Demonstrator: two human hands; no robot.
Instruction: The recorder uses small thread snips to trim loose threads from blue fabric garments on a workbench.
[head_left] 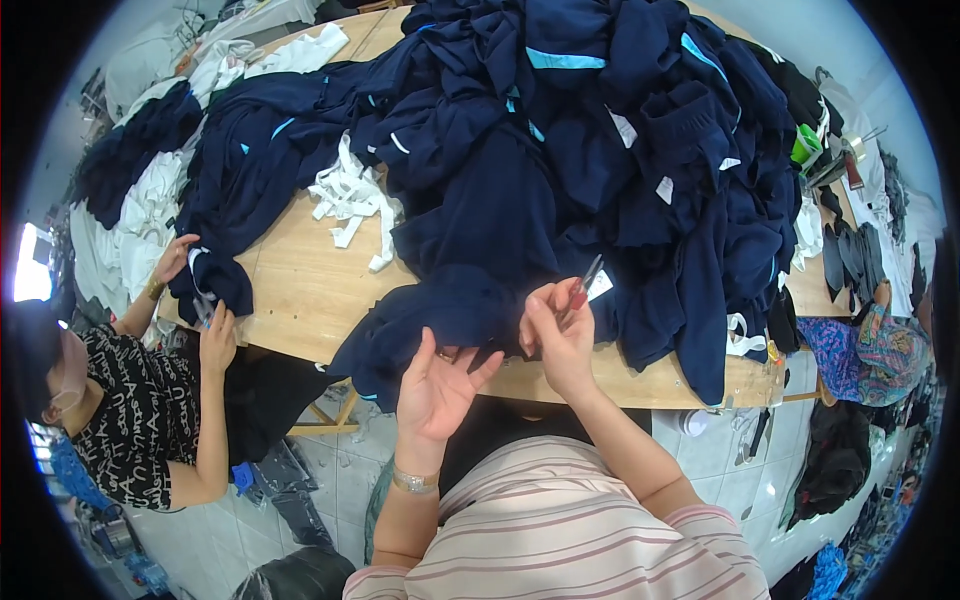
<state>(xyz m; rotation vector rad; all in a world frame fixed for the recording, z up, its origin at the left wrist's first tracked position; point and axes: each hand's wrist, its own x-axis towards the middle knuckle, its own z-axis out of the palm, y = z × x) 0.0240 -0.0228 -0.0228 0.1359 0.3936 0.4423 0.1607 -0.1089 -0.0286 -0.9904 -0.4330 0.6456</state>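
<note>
**Navy garment (420,315) just beyond the left hand (438,390), small pointed tool (579,296) in the right hand (560,338)**

The navy garment lies at the near edge of the table (310,285), directly on the far side of the left hand. Its nearest fold slants from near left to far right, the left end hanging over the edge, and it runs into the large heap of navy clothes (590,170) behind.

The left hand is open, palm up, fingers loosely parted; whether its fingertips touch the cloth I cannot tell. The right hand, at the garment's right end, is curled around the tool, whose tip points far and slightly right, just beside a white label (600,286). Whether those fingers also pinch cloth is unclear.

The relation that seems to matter most: the left hand is nearer the fold's middle, while the tool's tip points away from that fold.
</note>
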